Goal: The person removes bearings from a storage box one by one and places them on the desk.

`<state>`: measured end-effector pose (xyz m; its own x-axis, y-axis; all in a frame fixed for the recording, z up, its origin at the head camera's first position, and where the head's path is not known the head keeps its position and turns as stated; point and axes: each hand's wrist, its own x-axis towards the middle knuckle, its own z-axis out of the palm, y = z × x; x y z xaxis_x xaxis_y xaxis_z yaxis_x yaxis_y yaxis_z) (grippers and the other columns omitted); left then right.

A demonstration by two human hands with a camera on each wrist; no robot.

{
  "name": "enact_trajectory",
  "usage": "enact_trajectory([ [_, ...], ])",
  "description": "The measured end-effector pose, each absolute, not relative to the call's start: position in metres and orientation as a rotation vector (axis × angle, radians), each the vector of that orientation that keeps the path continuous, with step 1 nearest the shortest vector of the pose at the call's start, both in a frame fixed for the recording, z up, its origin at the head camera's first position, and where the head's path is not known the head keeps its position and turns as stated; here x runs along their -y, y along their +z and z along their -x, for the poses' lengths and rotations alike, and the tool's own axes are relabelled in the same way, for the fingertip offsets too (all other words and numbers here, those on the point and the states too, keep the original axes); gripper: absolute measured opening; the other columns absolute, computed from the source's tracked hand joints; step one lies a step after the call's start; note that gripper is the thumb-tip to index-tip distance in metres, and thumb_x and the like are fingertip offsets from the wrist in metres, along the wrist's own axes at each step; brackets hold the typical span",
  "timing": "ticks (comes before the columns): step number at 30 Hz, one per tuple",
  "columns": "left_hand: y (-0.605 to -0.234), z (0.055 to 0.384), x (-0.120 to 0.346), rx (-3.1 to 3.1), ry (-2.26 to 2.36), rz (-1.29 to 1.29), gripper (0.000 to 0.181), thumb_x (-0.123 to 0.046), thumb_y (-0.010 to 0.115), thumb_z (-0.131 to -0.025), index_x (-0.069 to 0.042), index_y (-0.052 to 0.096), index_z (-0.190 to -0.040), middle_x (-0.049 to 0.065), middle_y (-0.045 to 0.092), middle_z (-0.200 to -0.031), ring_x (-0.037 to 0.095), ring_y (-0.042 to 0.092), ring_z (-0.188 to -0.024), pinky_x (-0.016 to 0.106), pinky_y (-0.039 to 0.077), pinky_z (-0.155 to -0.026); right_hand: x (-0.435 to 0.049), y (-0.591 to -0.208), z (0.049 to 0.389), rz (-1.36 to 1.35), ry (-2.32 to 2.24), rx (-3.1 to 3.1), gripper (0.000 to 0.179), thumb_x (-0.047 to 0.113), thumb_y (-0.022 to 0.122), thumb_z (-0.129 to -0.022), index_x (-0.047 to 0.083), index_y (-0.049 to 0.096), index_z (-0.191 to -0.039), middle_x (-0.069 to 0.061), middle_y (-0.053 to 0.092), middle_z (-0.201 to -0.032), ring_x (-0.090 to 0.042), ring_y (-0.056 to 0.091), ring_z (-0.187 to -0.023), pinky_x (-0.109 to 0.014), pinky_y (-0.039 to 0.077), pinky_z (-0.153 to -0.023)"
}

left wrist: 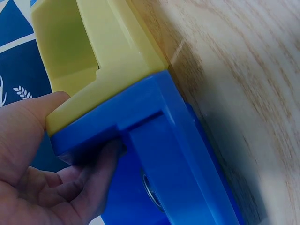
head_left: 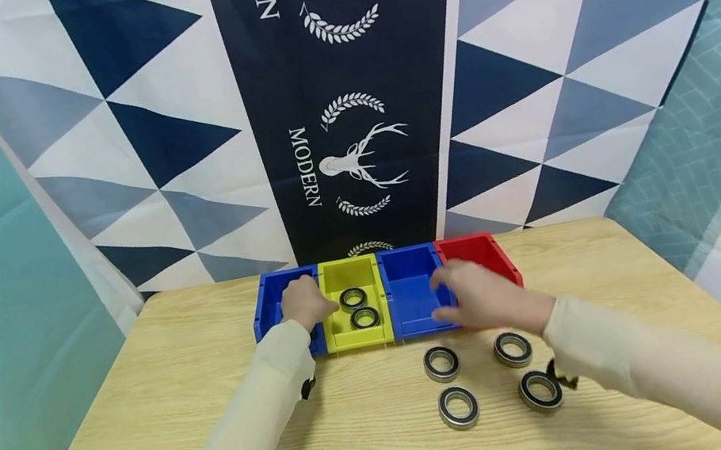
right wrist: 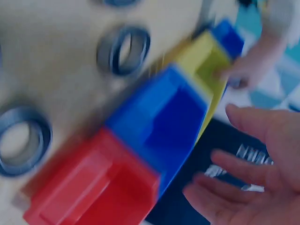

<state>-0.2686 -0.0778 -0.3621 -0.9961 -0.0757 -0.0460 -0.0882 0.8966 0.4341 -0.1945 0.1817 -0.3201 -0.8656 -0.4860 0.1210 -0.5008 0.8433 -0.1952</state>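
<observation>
My left hand [head_left: 304, 303] straddles the adjoining walls of the left blue bin [head_left: 261, 319] and the yellow bin [head_left: 348, 266]. In the left wrist view its thumb lies on the yellow side, with curled fingers [left wrist: 101, 171] inside the blue bin, pinching both walls. A bearing [left wrist: 151, 190] shows partly in that blue bin. Two black-sealed ball bearings [head_left: 353, 299] lie in the yellow bin. My right hand [head_left: 477, 293], fingers spread and holding nothing, hovers by the second blue bin [head_left: 412, 292] and the red bin [head_left: 505, 264].
Several bearings [head_left: 458, 407] lie on the wooden table [head_left: 368, 433] in front of the right-hand bins, some near the right sleeve [head_left: 613, 341]. The bins stand side by side in a row near the patterned cloth backdrop [head_left: 345, 99].
</observation>
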Motion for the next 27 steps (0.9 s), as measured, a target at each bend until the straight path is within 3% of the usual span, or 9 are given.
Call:
enact_trajectory([
  [5,-0.362,0.269,0.079,-3.024,0.703,0.147,0.032,-0.028,0.077,-0.080,-0.001,0.065,-0.091,0.005,0.056,-0.072,0.020,0.057,-0.071,0.028,0.047,-0.066,-0.190,-0.324,0.239,-0.371,0.398,3.078,0.071,0.031,0.070,-0.086,-0.008,0.039,-0.137,-0.029,0.050,-0.133,-0.042,0.051,-0.121,-0.053,0.048,-0.096],
  [8,-0.361,0.268,0.079,-3.021,0.717,0.152,0.032,-0.028,0.077,-0.080,-0.001,0.066,-0.094,0.006,0.058,-0.076,0.020,0.057,-0.071,0.029,0.049,-0.068,-0.193,-0.331,0.256,-0.198,0.501,3.178,0.075,0.033,0.068,-0.087,-0.009,0.034,-0.139,-0.029,0.050,-0.132,-0.040,0.053,-0.118,-0.052,0.050,-0.094],
  [10,-0.361,0.268,0.079,-3.022,0.716,0.147,0.033,-0.028,0.077,-0.080,-0.001,0.066,-0.094,0.006,0.060,-0.077,0.020,0.057,-0.072,0.029,0.050,-0.069,-0.194,-0.337,0.265,-0.131,0.550,3.222,0.067,0.034,0.068,-0.087,-0.009,0.041,-0.131,-0.026,0.057,-0.119,-0.035,0.058,-0.105,-0.044,0.055,-0.087],
  [12,-0.361,0.268,0.079,-3.024,0.715,0.144,0.032,-0.028,0.077,-0.079,-0.001,0.066,-0.093,0.006,0.061,-0.078,0.020,0.057,-0.071,0.030,0.051,-0.069,-0.193,-0.343,0.272,-0.072,0.606,3.249,0.051,0.034,0.067,-0.088,-0.007,0.051,-0.112,-0.019,0.061,-0.094,-0.026,0.060,-0.084,-0.032,0.054,-0.074],
  [14,-0.363,0.268,0.078,-3.024,0.702,0.142,0.031,-0.028,0.078,-0.079,-0.002,0.066,-0.090,0.006,0.060,-0.076,0.019,0.056,-0.071,0.029,0.050,-0.068,-0.191,-0.350,0.276,-0.017,0.665,3.259,0.037,0.034,0.066,-0.089,0.000,0.054,-0.089,-0.010,0.054,-0.070,-0.017,0.052,-0.064,-0.024,0.045,-0.060],
  [17,-0.365,0.269,0.078,-3.020,0.699,0.144,0.030,-0.028,0.078,-0.078,-0.003,0.065,-0.086,0.004,0.056,-0.071,0.019,0.055,-0.068,0.028,0.048,-0.064,-0.186,-0.361,0.280,0.070,0.764,3.238,0.035,0.031,0.063,-0.091,0.009,0.046,-0.070,-0.002,0.040,-0.055,-0.012,0.042,-0.050,-0.020,0.035,-0.050],
  [22,-0.364,0.270,0.078,-3.021,0.718,0.131,0.029,-0.028,0.078,-0.079,-0.005,0.060,-0.075,0.001,0.044,-0.062,0.018,0.053,-0.062,0.025,0.042,-0.057,-0.178,-0.374,0.282,0.180,0.874,3.128,0.031,0.023,0.057,-0.094,0.008,0.048,-0.069,-0.003,0.043,-0.054,-0.014,0.047,-0.050,-0.020,0.037,-0.048],
  [27,-0.363,0.271,0.079,-3.031,0.714,0.126,0.030,-0.027,0.078,-0.078,-0.006,0.058,-0.074,0.000,0.043,-0.060,0.018,0.052,-0.061,0.025,0.040,-0.054,-0.172,-0.385,0.282,0.245,0.952,3.024,0.023,0.021,0.048,-0.096,0.003,0.052,-0.083,-0.005,0.047,-0.060,-0.018,0.053,-0.057,-0.022,0.041,-0.052],
])
